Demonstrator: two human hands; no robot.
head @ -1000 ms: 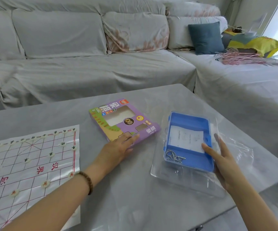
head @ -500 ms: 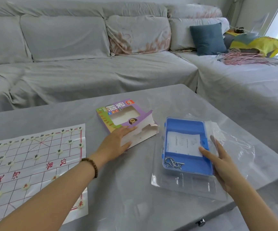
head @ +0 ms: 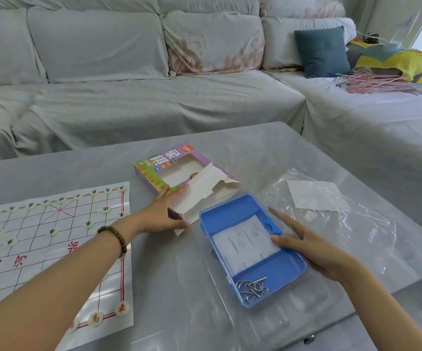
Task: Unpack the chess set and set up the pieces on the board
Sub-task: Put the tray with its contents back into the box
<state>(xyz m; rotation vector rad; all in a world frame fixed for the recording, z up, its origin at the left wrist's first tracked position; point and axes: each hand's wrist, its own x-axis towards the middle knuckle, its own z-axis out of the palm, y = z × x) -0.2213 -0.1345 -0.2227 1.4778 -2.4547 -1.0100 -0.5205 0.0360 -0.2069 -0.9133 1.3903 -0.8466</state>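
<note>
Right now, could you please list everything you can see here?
table: one, grey, foreground
chess board: one, white with red lines, table's left
chess pieces: many, cream, on the board
chess box: one, purple-green, table's middle
blue tray: one, blue, beside the box
paper: one, white, inside the tray
metal rings: cluster, silver, tray's near corner
plastic bag: one, clear, table's right
sofa: one, grey, behind the table
cushion: one, teal, on the sofa
left hand: one, holding the box flap
right hand: one, fingers straight, touching the tray's side
</note>
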